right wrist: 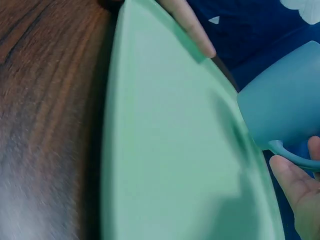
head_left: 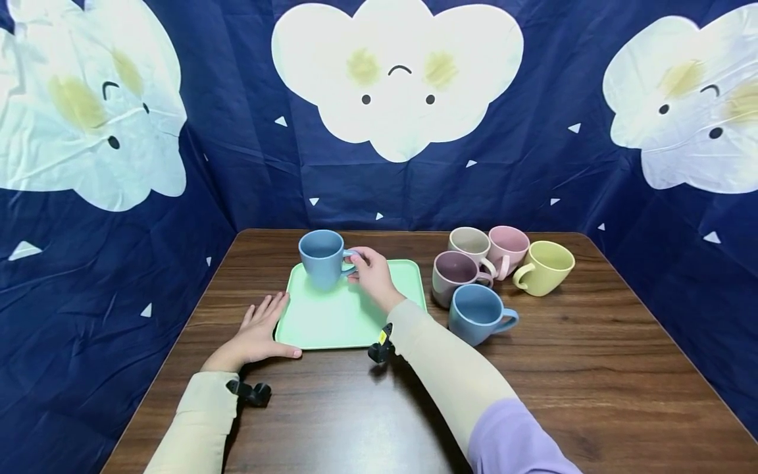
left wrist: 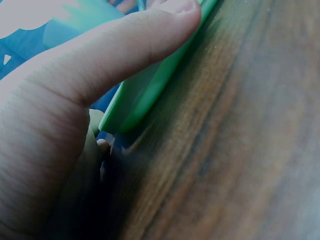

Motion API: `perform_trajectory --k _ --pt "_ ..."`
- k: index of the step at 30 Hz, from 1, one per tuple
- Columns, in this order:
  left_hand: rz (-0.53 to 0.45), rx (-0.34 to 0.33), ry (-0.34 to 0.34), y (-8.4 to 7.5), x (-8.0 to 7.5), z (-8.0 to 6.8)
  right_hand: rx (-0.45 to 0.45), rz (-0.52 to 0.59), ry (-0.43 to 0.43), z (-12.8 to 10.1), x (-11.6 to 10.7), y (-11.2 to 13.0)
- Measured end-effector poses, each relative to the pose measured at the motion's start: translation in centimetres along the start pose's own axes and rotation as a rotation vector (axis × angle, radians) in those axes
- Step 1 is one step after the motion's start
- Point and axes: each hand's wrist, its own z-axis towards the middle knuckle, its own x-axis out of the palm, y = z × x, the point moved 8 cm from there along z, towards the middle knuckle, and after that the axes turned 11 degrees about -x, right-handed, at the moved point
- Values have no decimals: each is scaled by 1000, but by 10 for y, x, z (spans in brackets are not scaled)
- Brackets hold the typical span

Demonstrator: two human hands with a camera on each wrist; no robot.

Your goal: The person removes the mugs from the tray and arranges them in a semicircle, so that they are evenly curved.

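Right hand point(head_left: 370, 273) pinching the handle of a blue mug point(head_left: 320, 257) at the far left corner of the green tray point(head_left: 331, 319) (mug upright), left hand point(head_left: 260, 326) flat, fingers straight, thumb along the tray's near edge, five more mugs point(head_left: 491, 273) clustered to the right on the worktop point(head_left: 592, 368).

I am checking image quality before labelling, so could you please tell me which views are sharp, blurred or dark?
Head view: evenly lit and sharp, the blue mug and green tray crisp, edges bowed by the wide lens. Left wrist view: dim, the left hand soft and close. Right wrist view: brighter, the table smeared towards the bottom.
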Motion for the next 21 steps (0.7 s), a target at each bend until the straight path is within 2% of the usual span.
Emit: perform_trajectory --k 9,14,21 --pt "1 14 1 -1 0 0 44 52 -40 -1 -25 33" --pt "5 20 -8 -2 -1 0 34 61 -65 -1 -43 55" --pt "0 27 -11 -3 0 0 8 21 -45 -6 -73 82"
